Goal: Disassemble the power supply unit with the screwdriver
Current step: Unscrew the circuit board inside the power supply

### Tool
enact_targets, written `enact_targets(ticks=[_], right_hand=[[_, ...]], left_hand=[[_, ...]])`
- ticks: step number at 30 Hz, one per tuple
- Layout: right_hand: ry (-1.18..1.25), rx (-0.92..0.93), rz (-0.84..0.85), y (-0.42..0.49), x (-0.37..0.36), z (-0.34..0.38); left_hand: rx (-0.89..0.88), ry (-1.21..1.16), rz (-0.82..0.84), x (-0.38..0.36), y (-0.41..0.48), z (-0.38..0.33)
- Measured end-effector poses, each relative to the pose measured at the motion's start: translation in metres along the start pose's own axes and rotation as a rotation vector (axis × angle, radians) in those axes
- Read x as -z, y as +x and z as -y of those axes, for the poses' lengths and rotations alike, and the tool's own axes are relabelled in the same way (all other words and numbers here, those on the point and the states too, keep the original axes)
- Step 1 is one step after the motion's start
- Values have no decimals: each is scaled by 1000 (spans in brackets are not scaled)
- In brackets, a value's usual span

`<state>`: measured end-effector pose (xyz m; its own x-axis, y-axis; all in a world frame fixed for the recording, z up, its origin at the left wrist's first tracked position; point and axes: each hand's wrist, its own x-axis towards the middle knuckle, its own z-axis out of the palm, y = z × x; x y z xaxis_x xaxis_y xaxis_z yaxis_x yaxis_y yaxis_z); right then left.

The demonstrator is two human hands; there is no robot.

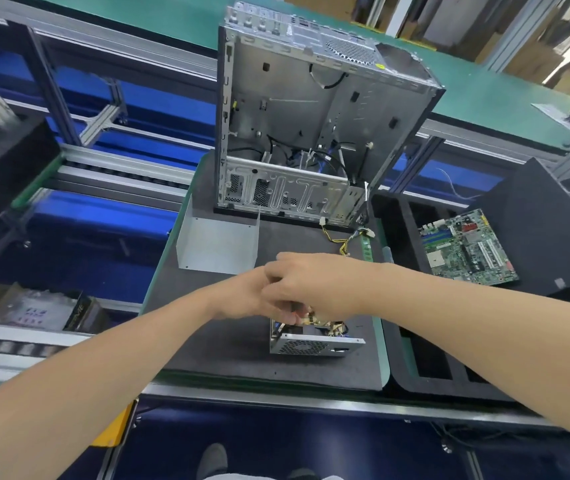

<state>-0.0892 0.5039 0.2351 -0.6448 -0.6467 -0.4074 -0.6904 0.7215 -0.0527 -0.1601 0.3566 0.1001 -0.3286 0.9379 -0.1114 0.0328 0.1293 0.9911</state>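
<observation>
Our two forearms (103,375) reach in from near edge. Left hand (238,296) and right hand (314,285) meet, fingers curled down into one power supply unit (314,342); we cannot tell whether they grip anything. Unit sits directly beneath hands on dark mat (207,341), long axis left-right, vented face toward us, top open. Beyond: one computer case (311,116), one metal cover (217,244); one motherboard (467,247) at right.
</observation>
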Motion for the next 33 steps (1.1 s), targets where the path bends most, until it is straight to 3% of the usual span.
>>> enact_targets(ticks=[2,4,7,10,16,19,22,27,30,33], right_hand=[[35,-149,-27,-3,-2,2],[82,-454,-21,-2,1,7],[156,-766,51,7,2,12],[156,-707,68,9,3,14],[76,-210,15,-5,0,6],[52,-110,-5,-7,-4,3],[146,-241,-56,-10,-4,6],[107,-722,-3,2,-3,12],[153,-702,27,6,-2,12],[239,-527,11,0,3,13]], left_hand=[[2,40,-78,-2,3,1],[9,59,-113,-3,6,2],[-34,124,-30,-5,11,2],[-3,91,-30,-7,13,2],[33,23,-9,5,7,5],[40,-6,40,4,7,6],[28,93,-40,2,10,7],[11,99,-62,-5,14,6],[-2,97,-48,-4,11,9],[-5,152,-76,4,2,19]])
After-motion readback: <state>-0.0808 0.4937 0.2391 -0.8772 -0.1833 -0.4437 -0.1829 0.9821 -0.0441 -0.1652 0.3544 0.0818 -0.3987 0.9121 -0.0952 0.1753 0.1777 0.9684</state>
